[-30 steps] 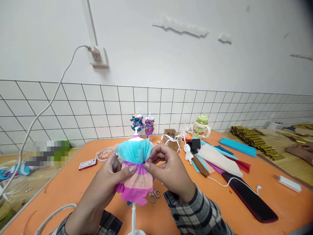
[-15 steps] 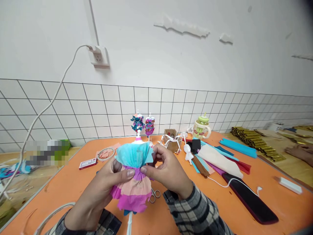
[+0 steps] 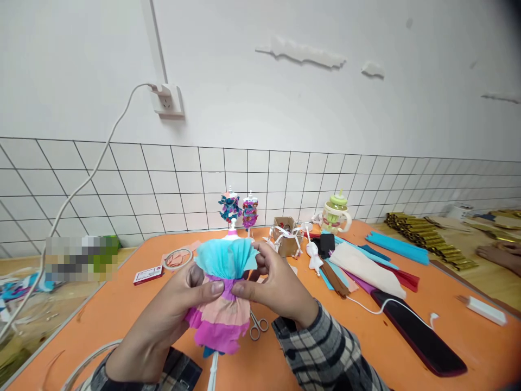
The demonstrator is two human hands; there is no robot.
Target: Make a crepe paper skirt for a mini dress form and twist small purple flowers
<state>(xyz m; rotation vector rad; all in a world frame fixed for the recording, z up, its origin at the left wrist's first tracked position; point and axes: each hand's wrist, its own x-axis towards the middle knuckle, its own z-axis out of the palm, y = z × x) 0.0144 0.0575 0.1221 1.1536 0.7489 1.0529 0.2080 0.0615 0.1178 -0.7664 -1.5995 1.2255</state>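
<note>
Between my two hands is a small crepe-paper dress (image 3: 226,312) on a white mini dress form, whose stand (image 3: 213,372) shows below the hem. Its top is a flared turquoise ruffle, gathered at a purple waist; peach and magenta tiers hang beneath. My left hand (image 3: 183,296) grips the waist from the left, thumb in front. From the right, my right hand (image 3: 277,282) pinches the waist with its thumb, its other fingers curled behind the ruffle. The fingers behind the paper are partly hidden. Small scissors (image 3: 258,326) lie on the table just right of the skirt.
On the orange table (image 3: 325,336) stand two decorated mini dress forms (image 3: 250,212), a cardboard box (image 3: 286,247) and a green-lidded cup (image 3: 337,212). Crepe-paper strips (image 3: 366,269) and a long dark padded piece (image 3: 419,331) lie right. A red-white box (image 3: 147,275) and hoop (image 3: 177,258) lie left.
The view has shifted slightly, so the background sits a little lower. Both hands keep their hold on the dress waist, and the skirt has tilted slightly, baring more of the scissors.
</note>
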